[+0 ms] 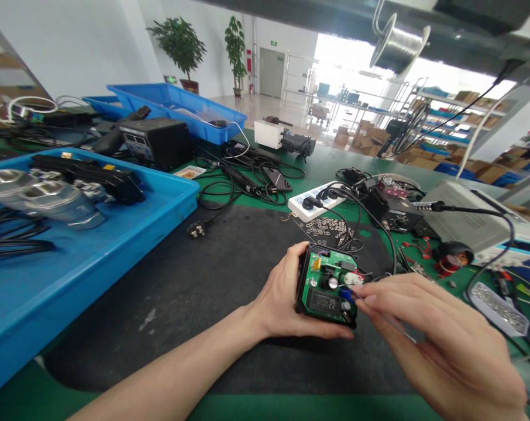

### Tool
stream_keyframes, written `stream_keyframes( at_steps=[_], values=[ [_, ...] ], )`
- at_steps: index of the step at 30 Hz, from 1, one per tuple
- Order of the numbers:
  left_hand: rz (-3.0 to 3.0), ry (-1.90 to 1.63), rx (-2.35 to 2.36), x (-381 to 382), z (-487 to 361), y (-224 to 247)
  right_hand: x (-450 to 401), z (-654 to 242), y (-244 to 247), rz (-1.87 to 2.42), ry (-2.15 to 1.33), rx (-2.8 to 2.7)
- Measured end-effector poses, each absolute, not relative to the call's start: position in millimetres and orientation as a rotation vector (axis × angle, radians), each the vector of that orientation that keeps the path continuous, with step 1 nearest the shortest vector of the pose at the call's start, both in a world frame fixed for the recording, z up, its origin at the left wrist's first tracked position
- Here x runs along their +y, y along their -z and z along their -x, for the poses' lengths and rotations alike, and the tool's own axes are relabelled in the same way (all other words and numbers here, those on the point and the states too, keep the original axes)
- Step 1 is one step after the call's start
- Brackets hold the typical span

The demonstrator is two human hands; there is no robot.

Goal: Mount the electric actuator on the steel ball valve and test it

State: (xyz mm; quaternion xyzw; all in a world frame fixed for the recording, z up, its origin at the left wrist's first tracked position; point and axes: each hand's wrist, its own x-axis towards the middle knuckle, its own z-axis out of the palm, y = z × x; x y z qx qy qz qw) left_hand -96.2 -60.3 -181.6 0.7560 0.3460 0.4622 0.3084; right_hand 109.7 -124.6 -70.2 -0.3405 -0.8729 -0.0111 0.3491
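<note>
My left hand (278,292) grips a black square housing (300,286) from its left side and below, thumb along the upper edge and fingers under the bottom. Inside the housing sits a green circuit board (311,273), tilted up toward me. It carries a black block, capacitors, a yellow part, a blue part (346,294) and a white connector (353,279) with red wire. My right hand (432,327) is closed in a pinch on thin metal tweezers (401,330). Their tips are at the board's right side, near the blue part and the connector; fingers partly hide them.
A blue tray (159,234) of metal housings stands left on the black mat (168,298). Beyond my hands lie small metal nuts (324,228) and a white power strip (311,202). Cables, a soldering station (394,213) and a box of small parts (499,307) crowd the right.
</note>
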Motion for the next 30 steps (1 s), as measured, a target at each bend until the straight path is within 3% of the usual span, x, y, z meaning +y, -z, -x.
stream_keyframes(
  at_steps=[11, 30],
  values=[
    [-1.983, -1.219, 0.899, -60.7, 96.9, 177.6, -126.8, -117.1, 68.9, 0.811, 0.151, -2.380],
    [-1.985, -1.246, 0.845, -59.1, 95.9, 180.4, -117.4, -114.0, 74.1, 0.937, -0.120, -2.195]
  ],
)
